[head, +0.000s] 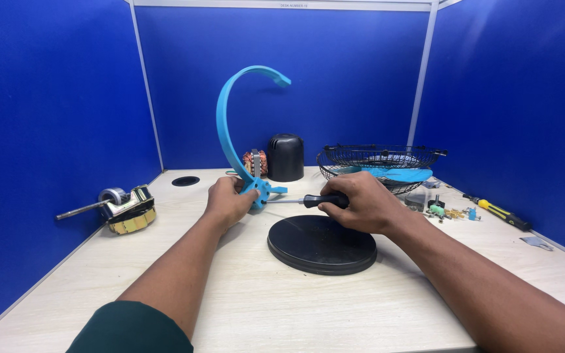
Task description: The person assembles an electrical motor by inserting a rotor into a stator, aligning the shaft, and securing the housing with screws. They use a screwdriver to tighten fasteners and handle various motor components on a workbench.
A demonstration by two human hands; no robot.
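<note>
The left hand point(229, 202) is clenched around the foot of a curved blue plastic bracket point(233, 124), which stands upright and arches toward one o'clock. The right hand point(361, 204) grips the black handle of a screwdriver point(308, 201); its shaft lies level, the tip pointing to nine o'clock and meeting the bracket's foot. Just below the hands, at six o'clock, a round black base point(322, 247) lies flat on the pale table point(243, 307), with bare tabletop between it and the near edge. Blue partition walls close the table on three sides. At two o'clock a black wire fan guard point(379, 160), lying like a bowl, holds a blue fan blade point(397, 174). A black motor cover point(286, 157) stands at twelve o'clock. A fan motor point(122, 209) lies at nine o'clock by the left edge, a yellow-handled screwdriver point(499, 213) at three o'clock.
</note>
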